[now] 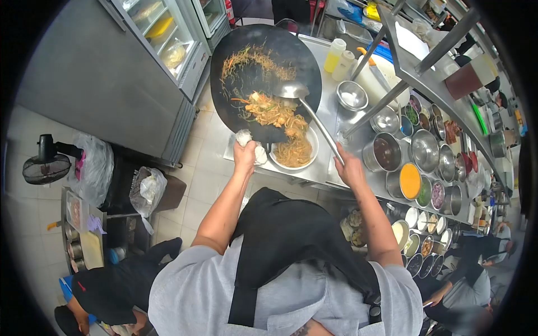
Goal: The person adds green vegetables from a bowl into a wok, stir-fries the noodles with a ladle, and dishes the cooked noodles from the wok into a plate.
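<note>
My left hand (245, 157) is closed around a bunched white cloth (260, 154) at the near edge of a big black wok (230, 112); whether it grips a wok handle through the cloth is hidden. My right hand (349, 166) is closed on the long handle of a metal ladle (291, 89), whose bowl is over the wok, just above the stir-fried noodles (269, 112). A white bowl (315, 147) under the wok's near rim has noodles in it, and the noodles run on unbroken from wok to bowl.
Squeeze bottles (335, 55) and metal bowls (352, 95) stand right of the wok. Beyond them a steel shelf (426, 84) overhangs several ingredient containers (411, 180). A fridge (112, 84) and a fan (47, 162) are at left. Other people (112, 288) work at lower left and right.
</note>
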### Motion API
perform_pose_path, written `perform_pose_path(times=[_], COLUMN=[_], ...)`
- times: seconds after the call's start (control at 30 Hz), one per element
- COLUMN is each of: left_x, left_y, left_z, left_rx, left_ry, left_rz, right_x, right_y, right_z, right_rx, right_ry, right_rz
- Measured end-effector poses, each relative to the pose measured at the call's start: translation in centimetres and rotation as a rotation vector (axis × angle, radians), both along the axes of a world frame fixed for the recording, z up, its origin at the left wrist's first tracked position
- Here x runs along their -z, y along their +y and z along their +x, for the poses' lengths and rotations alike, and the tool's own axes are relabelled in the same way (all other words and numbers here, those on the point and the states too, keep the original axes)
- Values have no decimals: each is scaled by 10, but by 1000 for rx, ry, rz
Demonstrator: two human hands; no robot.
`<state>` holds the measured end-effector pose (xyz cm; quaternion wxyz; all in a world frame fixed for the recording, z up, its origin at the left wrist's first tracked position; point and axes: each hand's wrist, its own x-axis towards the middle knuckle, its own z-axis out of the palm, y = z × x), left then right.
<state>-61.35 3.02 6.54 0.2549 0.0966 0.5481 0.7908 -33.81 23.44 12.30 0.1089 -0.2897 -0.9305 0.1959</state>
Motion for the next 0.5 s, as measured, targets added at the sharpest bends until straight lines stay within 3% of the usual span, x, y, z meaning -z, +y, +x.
perform_pose_path(times=[0.13, 0.5], left_x=[-8, 5], left_y=[-2, 3], left_z=[-5, -13], left_rx=[-40, -18], left_ry=[-8, 4], left_rz=[17, 42], right_x=[-35, -103], right_y=[-16, -60], right_z=[16, 67], right_rx=[-35, -12], right_ry=[-133, -153], right_rz=[-38, -212])
